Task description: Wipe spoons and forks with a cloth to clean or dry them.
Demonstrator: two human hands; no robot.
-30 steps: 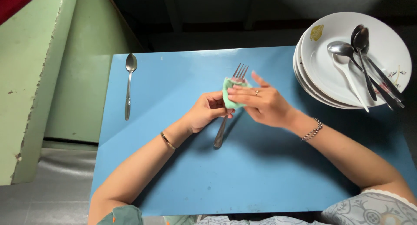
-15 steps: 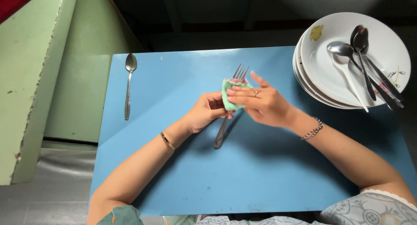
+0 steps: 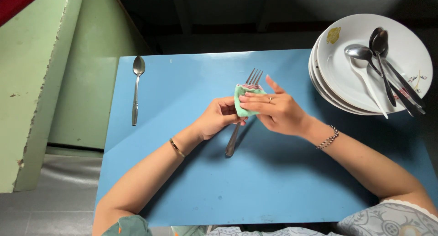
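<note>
Head view, looking down on a blue counter [image 3: 273,190]. A metal fork [image 3: 242,115] is held just above the counter near its middle, long axis running diagonally: tines point up and slightly right, toward the far edge, handle end points down-left toward the person. The tines show clear of a small folded green cloth [image 3: 246,101] that wraps the neck of the fork just below them. The left hand [image 3: 219,118] grips the fork's shaft below the cloth, fingers curled together around it; the lower handle sticks out free beneath the hand. The right hand [image 3: 278,110] presses the cloth against the fork, fingers laid flat and together over the cloth, thumb raised apart behind; a ring shows on one finger. Both hands touch at the cloth. A single spoon [image 3: 136,90] lies on the counter well to the left, bowl toward the far edge, long axis nearly parallel to the counter's left side. At the far right corner stands a stack of white plates [image 3: 333,76], and several spoons [image 3: 381,65] lie on the top plate, handles pointing down-right.
</note>
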